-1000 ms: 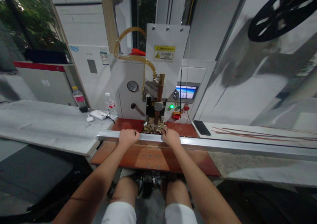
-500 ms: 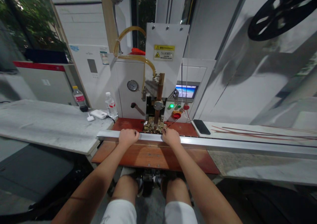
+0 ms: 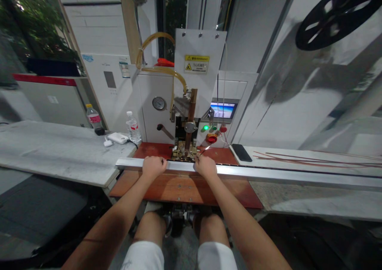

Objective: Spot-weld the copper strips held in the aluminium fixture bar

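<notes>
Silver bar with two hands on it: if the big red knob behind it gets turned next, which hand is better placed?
Probably the right hand. It rests on the silver bar, nearer the big red knob. The left hand also rests on the bar, but farther away.

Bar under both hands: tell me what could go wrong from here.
Pinch: the right hand is close to the copper post, below a warning label; it might get hurt if the post moved.
Skew: the left hand and right hand both lie toward the left end of the bar, so its long right stretch could swing.
Knock: that swing might hit the phone behind it.
</notes>
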A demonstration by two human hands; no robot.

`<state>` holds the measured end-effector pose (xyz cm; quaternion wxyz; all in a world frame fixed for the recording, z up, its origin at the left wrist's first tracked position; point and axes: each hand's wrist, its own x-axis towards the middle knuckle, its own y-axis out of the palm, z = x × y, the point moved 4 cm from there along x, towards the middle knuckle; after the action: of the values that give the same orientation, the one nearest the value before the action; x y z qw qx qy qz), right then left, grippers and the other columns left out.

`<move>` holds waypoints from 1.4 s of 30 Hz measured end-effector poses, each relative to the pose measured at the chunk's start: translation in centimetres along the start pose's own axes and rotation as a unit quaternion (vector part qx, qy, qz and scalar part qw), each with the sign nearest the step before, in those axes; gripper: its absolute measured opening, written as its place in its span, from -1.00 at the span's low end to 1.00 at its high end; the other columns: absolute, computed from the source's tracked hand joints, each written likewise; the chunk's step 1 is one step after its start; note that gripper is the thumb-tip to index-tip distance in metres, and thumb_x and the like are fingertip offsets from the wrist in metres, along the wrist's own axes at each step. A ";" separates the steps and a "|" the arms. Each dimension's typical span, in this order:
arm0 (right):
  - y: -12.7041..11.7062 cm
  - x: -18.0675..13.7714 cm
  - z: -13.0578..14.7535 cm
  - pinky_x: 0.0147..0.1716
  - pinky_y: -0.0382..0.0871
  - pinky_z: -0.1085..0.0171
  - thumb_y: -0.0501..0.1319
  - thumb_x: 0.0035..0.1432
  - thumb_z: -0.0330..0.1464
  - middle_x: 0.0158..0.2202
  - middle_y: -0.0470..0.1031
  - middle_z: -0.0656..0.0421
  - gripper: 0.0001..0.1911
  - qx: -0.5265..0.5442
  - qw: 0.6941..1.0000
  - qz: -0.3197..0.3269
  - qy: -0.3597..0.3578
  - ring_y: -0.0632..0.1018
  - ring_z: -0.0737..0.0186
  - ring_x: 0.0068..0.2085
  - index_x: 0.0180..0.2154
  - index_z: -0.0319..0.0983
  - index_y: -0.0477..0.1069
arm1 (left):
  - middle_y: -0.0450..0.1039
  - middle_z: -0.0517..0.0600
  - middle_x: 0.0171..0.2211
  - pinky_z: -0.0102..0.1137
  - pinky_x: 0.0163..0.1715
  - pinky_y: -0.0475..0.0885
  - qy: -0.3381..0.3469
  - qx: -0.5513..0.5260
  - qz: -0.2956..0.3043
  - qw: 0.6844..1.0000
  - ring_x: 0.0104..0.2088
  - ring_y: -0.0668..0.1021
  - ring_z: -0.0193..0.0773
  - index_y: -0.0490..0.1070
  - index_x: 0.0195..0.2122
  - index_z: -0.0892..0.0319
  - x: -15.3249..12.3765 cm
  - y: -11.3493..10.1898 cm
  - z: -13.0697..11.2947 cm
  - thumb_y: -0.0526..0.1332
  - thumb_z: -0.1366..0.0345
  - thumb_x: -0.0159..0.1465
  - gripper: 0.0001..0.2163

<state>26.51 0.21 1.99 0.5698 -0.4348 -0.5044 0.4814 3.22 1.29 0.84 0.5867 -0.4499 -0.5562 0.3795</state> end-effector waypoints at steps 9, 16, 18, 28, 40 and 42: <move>-0.1 -0.7 0.2 -0.21 0.30 0.25 -0.17 0.30 -0.20 -0.20 0.53 0.00 -0.58 -0.024 1.000 -0.009 0.010 0.55 0.12 -0.17 -0.04 -0.16 0.37 | 0.55 0.18 -0.34 -0.24 -0.20 0.24 -0.006 -0.013 -0.010 1.000 -0.26 0.53 -0.09 0.57 -0.34 0.21 -0.4 0.1 0.1 -0.14 0.12 0.24 -0.51; -0.1 -0.7 0.2 -0.23 0.30 0.27 -0.16 0.30 -0.20 -0.23 0.53 0.03 -0.60 -0.025 0.999 -0.032 0.004 0.55 0.13 -0.18 -0.08 -0.17 0.37 | 0.54 0.19 -0.36 -0.23 -0.19 0.23 0.007 -0.029 -0.026 0.999 -0.27 0.52 -0.08 0.57 -0.35 0.22 -0.4 0.4 0.2 -0.14 0.13 0.24 -0.52; -0.1 -0.7 0.2 -0.24 0.30 0.27 -0.16 0.30 -0.21 -0.24 0.53 0.03 -0.60 -0.027 0.999 -0.035 0.004 0.55 0.13 -0.19 -0.08 -0.17 0.37 | 0.54 0.19 -0.36 -0.22 -0.20 0.23 0.007 -0.030 -0.030 0.999 -0.28 0.52 -0.07 0.57 -0.35 0.22 -0.5 0.4 0.2 -0.14 0.13 0.24 -0.51; 0.0 -1.0 0.2 -0.25 0.29 0.30 -0.16 0.31 -0.22 -0.27 0.53 0.04 -0.60 -0.036 0.998 -0.046 0.006 0.55 0.17 -0.21 -0.08 -0.19 0.37 | 0.54 0.17 -0.38 -0.23 -0.24 0.22 0.009 -0.024 -0.047 0.999 -0.30 0.53 -0.08 0.56 -0.38 0.22 -0.7 0.2 0.1 -0.11 0.14 0.23 -0.55; 0.2 -0.8 -0.5 -0.28 0.27 0.31 -0.16 0.31 -0.21 -0.30 0.52 0.03 -0.58 -0.045 0.997 -0.053 0.014 0.54 0.18 -0.25 -0.05 -0.19 0.37 | 0.53 0.18 -0.43 -0.24 -0.30 0.20 0.026 -0.024 -0.072 0.997 -0.36 0.51 -0.08 0.56 -0.42 0.23 -0.3 0.5 -0.4 -0.12 0.14 0.23 -0.53; 0.3 -0.7 -0.6 -0.28 0.27 0.30 -0.16 0.31 -0.20 -0.30 0.52 0.03 -0.59 -0.047 0.998 -0.047 0.014 0.54 0.18 -0.25 -0.05 -0.19 0.37 | 0.53 0.17 -0.43 -0.25 -0.31 0.19 0.026 -0.025 -0.072 0.997 -0.37 0.51 -0.09 0.55 -0.42 0.23 -0.3 0.5 -0.5 -0.12 0.14 0.23 -0.54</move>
<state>27.06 -0.47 1.54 0.5780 -0.4431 -0.5384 0.4240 3.71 1.13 0.24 0.6153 -0.4328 -0.5809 0.3108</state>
